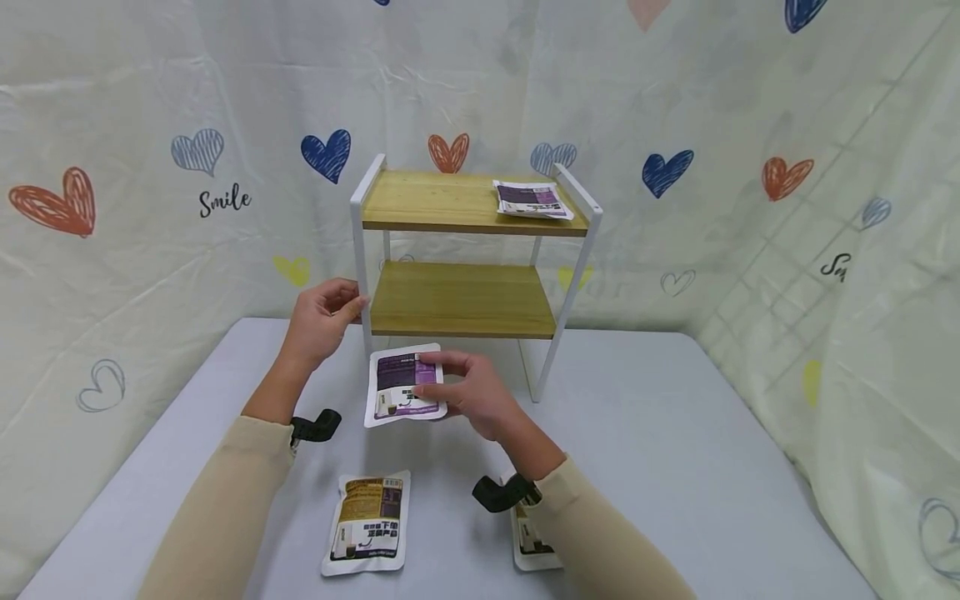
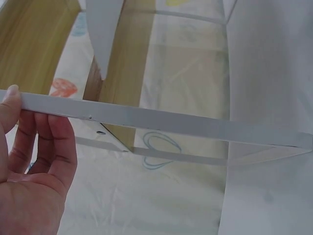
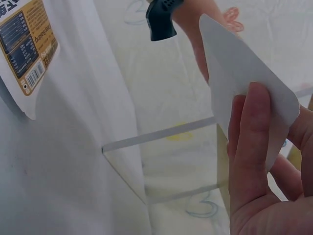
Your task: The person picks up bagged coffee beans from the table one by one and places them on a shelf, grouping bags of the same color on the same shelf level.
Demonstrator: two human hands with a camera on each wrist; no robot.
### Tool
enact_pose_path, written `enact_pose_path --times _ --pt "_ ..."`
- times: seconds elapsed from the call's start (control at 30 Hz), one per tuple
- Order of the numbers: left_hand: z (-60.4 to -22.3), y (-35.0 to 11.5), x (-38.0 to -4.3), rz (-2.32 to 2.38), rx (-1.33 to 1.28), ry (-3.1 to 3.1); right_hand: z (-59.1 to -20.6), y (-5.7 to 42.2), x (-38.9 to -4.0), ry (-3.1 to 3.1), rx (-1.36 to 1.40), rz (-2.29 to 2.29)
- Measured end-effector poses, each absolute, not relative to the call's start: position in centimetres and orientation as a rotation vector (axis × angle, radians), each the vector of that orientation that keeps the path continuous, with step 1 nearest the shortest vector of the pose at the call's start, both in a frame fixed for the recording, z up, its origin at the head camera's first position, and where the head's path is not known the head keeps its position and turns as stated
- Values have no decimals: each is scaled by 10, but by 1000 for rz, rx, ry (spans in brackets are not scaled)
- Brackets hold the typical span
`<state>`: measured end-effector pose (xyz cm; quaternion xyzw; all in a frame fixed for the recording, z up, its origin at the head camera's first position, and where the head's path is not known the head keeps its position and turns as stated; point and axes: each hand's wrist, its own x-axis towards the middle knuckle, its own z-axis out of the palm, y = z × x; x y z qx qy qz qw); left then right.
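A small two-tier shelf (image 1: pixel 465 296) with wooden boards and a white frame stands on the table. My left hand (image 1: pixel 318 321) grips its left front post (image 2: pixel 146 119); in the left wrist view the thumb lies on one side of the post and the fingers on the other. My right hand (image 1: pixel 483 396) holds a flat white pouch (image 1: pixel 393 383) with a purple label, in front of the shelf and below the lower board's edge. From the right wrist, the pouch's plain white back (image 3: pixel 239 63) shows between fingers and thumb.
Another purple-labelled pouch (image 1: pixel 532 200) lies at the right of the top board. On the white table (image 1: pixel 637 433), a brown-labelled pouch (image 1: pixel 366 525) lies front left; a similar pouch (image 1: pixel 528 546) is partly hidden beneath the right forearm. A heart-printed curtain (image 1: pixel 495 100) hangs behind.
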<state>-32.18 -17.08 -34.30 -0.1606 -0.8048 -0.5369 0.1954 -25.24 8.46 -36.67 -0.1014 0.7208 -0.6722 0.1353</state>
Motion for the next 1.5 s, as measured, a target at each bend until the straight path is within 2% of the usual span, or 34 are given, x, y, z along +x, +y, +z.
enact_pose_path --times 1.13,1.5 --pt "-340 -171 -321 -1537 -493 -2244 -312 94 -248 2003 -331 -2084" --pt "-340 -171 -321 -1546 -488 -2247 -294 98 -245 2010 -420 -2126"
